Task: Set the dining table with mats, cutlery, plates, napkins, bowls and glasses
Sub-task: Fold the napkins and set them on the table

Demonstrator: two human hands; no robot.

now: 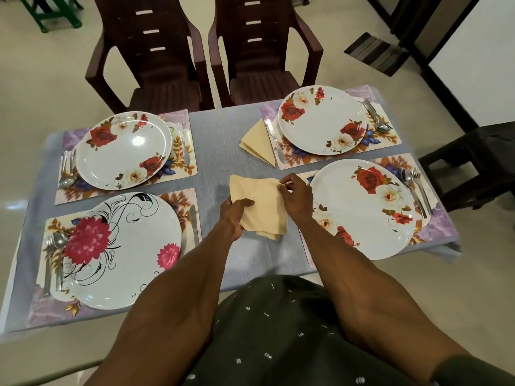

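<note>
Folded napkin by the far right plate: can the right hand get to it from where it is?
Probably yes. The folded napkin lies on open cloth just beyond the right hand, nothing between, but that hand is pinching the napkin being folded.

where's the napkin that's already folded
In the head view the folded napkin lies on the grey tablecloth right of centre, at the left edge of the far right mat, beside its knife.

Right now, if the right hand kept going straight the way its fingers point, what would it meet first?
Probably the folded napkin beside the far-right plate; the right hand, pinching the napkin being folded, points up-left toward it, though depth is unclear.
</note>
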